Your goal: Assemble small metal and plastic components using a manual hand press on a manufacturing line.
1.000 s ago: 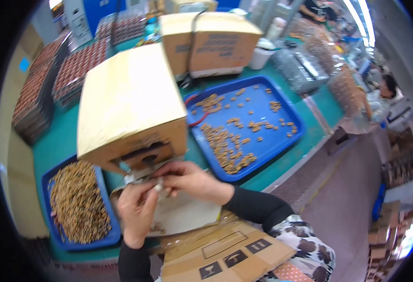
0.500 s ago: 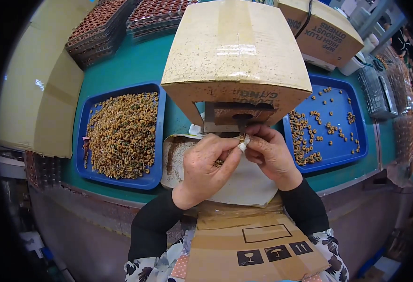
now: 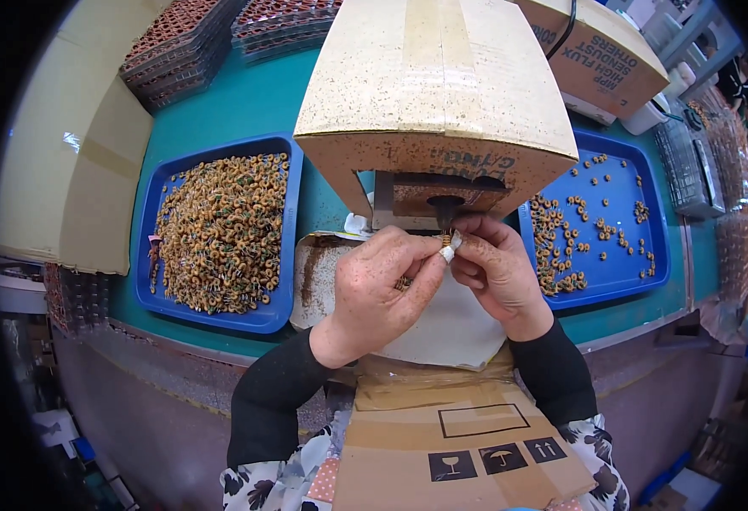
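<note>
My left hand [image 3: 382,285] and my right hand [image 3: 503,274] meet at the fingertips in front of a cardboard box cover [image 3: 438,81]. Pinched between them is a small copper-coloured wire-wound ring [image 3: 446,240], partly hidden by the fingers. White tape [image 3: 448,254] wraps a fingertip beside it. Right above the ring a dark, narrow tool tip [image 3: 446,213] comes out under the cover; whether they touch I cannot tell. More small rings seem tucked in my left palm, mostly covered by its curled fingers.
On the left a blue tray [image 3: 292,230] is heaped with wire-wound rings. Another blue tray [image 3: 621,170] on the right holds scattered ones. Stacked reddish-brown trays [image 3: 174,51] stand behind. Below my hands lie a pale sheet [image 3: 451,332] and a cardboard flap [image 3: 468,443].
The view has shifted slightly. Both hands stay joined at the ring, a little closer to the tool tip, and the right fingers have adjusted their pinch.
</note>
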`<state>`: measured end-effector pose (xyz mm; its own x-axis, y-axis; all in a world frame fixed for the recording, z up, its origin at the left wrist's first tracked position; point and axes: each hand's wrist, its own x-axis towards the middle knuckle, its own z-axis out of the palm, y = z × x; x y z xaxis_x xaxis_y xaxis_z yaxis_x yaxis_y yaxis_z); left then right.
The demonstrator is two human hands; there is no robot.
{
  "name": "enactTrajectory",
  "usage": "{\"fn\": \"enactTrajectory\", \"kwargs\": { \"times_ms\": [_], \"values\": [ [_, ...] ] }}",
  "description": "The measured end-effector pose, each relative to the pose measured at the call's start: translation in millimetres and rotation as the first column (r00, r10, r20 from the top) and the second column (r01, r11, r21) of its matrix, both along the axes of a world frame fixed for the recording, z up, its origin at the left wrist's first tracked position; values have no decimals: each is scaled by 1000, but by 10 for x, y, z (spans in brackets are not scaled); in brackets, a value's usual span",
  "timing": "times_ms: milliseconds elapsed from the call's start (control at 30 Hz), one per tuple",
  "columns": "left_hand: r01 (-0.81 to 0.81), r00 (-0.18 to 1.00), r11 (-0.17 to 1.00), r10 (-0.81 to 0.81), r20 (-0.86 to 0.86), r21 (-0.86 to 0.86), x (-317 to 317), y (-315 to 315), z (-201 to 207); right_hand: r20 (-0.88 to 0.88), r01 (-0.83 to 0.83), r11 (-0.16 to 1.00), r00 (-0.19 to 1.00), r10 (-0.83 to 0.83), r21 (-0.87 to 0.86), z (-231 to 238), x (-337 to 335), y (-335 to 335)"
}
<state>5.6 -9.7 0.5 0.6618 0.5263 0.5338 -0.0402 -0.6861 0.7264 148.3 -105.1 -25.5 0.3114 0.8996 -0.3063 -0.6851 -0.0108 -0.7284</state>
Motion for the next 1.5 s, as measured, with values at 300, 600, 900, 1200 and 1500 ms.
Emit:
{"fn": "enactTrajectory", "kwargs": {
  "times_ms": [300,600,900,1200,1500],
  "values": [
    [15,999,1000,-15,-32,-14,0,59,30,-3,29,1000,1000,-29,-6,17,-33,20],
    [5,1000,1000,-5,-12,-23,-56,3,20,7,-90,996,996,90,17,11,23,8],
    [4,1000,1000,-4,-24,-7,-48,27,3,8,-42,999,999,42,-7,3,1,26],
    [-2,998,999,-1,-61,-50,-43,36,44,-28,3,1000,1000,-3,0,-22,-48,6],
    [-14,998,998,9,-63,-64,-24,56,44,-29,-9,1000,1000,10,24,-20,-27,38]
  ]
}}
